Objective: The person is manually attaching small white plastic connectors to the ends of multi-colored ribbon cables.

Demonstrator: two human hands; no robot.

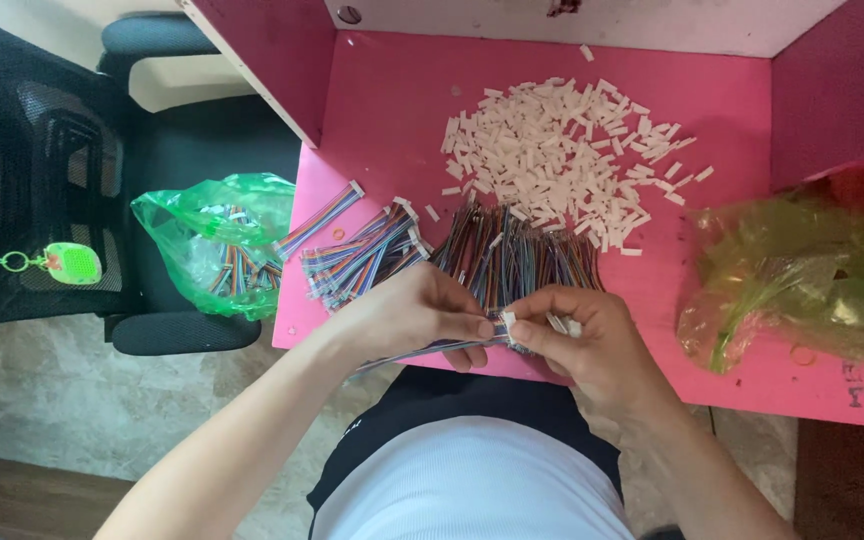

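We are pinching a ribbon cable (422, 350) with our left hand (407, 315) at the desk's (732, 110) near edge, while our right hand (582, 345) is gripping a white connector (508, 322) at the cable's end, with more held in its palm. Just beyond our hands a cable pile (512, 255) is lying, and loose connectors (562, 160) are spreading toward the far edge. A green bag (222, 240) is hanging off the left edge.

My left hand (407, 315) pinches a multicoloured ribbon cable (422, 350); my right hand (577, 340) presses a white connector (508, 322) onto its end. Loose connectors (562, 160) lie heaped on the pink table (712, 100).
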